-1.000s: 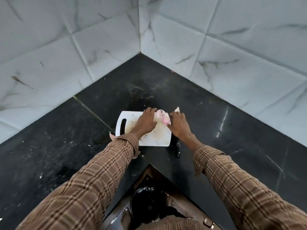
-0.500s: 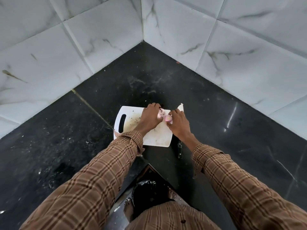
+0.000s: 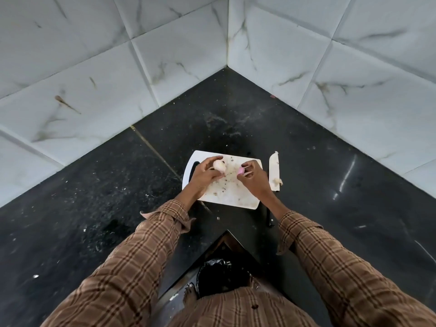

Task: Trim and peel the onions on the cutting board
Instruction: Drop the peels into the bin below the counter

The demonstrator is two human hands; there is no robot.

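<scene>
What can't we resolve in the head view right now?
- Onion: mostly covered by the left hand, so how much is peeled is unclear.
- Pink piece: right hand hides most; skin or flesh, cannot tell.
- Knife: handle partly behind the right forearm.
</scene>
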